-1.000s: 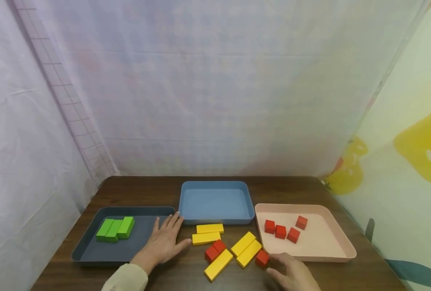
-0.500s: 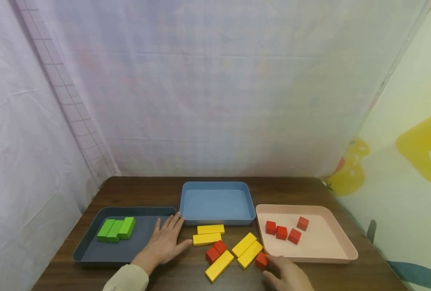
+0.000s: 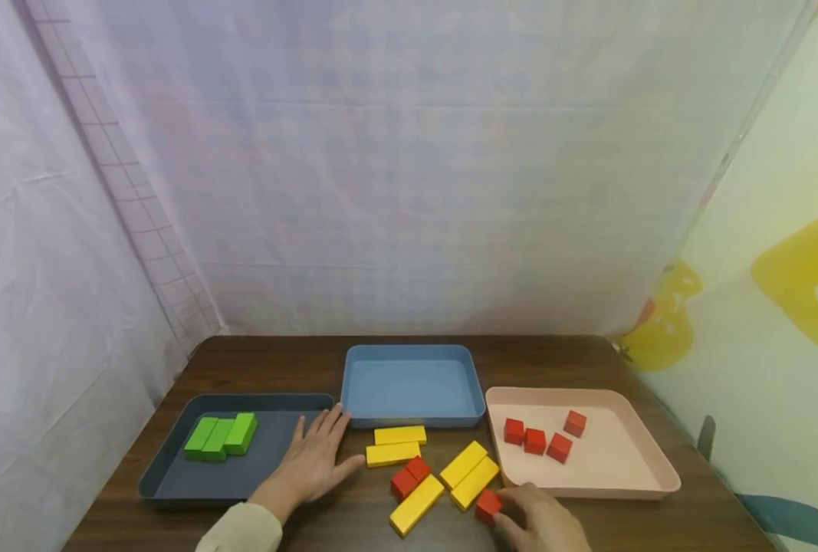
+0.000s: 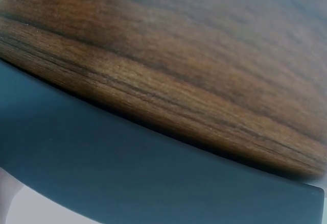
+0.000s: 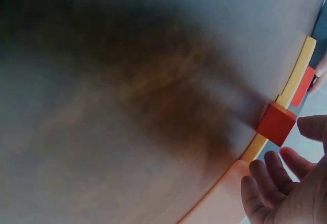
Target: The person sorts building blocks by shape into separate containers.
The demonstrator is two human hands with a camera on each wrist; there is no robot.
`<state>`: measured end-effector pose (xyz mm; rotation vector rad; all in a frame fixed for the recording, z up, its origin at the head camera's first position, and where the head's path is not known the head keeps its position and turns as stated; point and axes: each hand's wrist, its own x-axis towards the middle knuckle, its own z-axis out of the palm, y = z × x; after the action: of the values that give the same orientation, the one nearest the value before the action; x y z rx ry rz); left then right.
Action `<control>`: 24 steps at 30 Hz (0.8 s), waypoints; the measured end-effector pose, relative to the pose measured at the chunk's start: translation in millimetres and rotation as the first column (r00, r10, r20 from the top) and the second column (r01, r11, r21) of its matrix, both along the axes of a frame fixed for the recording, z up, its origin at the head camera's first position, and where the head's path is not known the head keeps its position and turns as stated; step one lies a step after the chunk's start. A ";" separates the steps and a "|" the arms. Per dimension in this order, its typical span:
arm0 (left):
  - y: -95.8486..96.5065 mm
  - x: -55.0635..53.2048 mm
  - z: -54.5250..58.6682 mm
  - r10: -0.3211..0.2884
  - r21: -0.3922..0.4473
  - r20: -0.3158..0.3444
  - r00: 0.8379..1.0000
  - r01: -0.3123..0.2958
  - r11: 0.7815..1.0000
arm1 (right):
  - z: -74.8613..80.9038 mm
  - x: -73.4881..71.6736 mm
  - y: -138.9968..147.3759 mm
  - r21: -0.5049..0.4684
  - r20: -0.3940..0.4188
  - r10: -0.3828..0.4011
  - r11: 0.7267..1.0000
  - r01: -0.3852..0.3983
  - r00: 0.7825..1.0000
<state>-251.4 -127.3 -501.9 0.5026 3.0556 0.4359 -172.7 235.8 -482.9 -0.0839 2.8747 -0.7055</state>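
Observation:
In the head view my left hand (image 3: 312, 458) lies spread, fingers straight, over the right side of the dark grey tray (image 3: 195, 500). Its fingertips reach near the corner of the blue tray (image 3: 409, 421). At the lower right, my right hand (image 3: 543, 521) pinches a red cube (image 3: 487, 507) with thumb and fingertips; the right wrist view has this cube (image 5: 276, 123) at the tips, the other fingers bent below. Beside it lie two yellow blocks (image 3: 474, 483). Two more red cubes (image 3: 405, 484) touch another yellow block (image 3: 416, 505). The left wrist view shows only tray wall and tabletop.
Several red cubes (image 3: 535, 441) sit in the pink tray (image 3: 629, 475) on the right. Three green blocks (image 3: 218, 439) lie in the dark tray. Two yellow blocks (image 3: 392, 454) are in front of the blue tray. A hanging cloth (image 3: 409, 192) stands behind the table.
The red cube at my right hand has shifted left and toward me, away from the pink tray. My right hand moved left with it, while the left hand stayed in place.

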 end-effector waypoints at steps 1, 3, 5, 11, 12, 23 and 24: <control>-0.1 0.0 -0.1 0.001 0.001 0.001 1.000 -0.001 1.000 | 0.6 0.3 -0.7 0.012 -0.024 0.011 1.000 -0.011 1.000; -0.3 -0.3 -0.1 0.004 0.004 0.002 1.000 -0.004 1.000 | 1.7 -0.3 -2.9 0.032 -0.043 0.026 0.999 -0.024 0.999; -0.3 -0.2 0.5 0.007 0.003 0.009 1.000 -0.007 1.000 | 1.9 -1.9 -5.6 0.046 -0.031 0.033 0.998 -0.032 0.999; 0.3 -1.6 -1.2 0.005 0.000 0.016 1.000 -0.005 1.000 | -0.9 -5.1 -7.0 0.069 -0.016 0.088 0.994 -0.087 0.996; 0.2 -1.9 -1.7 0.004 0.001 0.014 1.000 -0.004 1.000 | -1.3 -5.2 -6.4 0.066 -0.021 0.098 0.993 -0.097 0.995; 0.5 -2.1 -1.6 0.005 0.005 0.008 1.000 -0.005 1.000 | 7.4 -4.4 -6.5 -0.015 -0.023 0.169 0.985 -0.169 0.985; 0.6 -2.3 -1.8 0.004 0.004 0.006 1.000 -0.004 1.000 | 9.6 -4.0 -6.5 -0.018 -0.032 0.161 0.987 -0.162 0.986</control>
<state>-253.7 -126.7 -503.7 0.4943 3.0514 0.4422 -176.7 229.3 -473.3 -0.3290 2.8487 -0.7074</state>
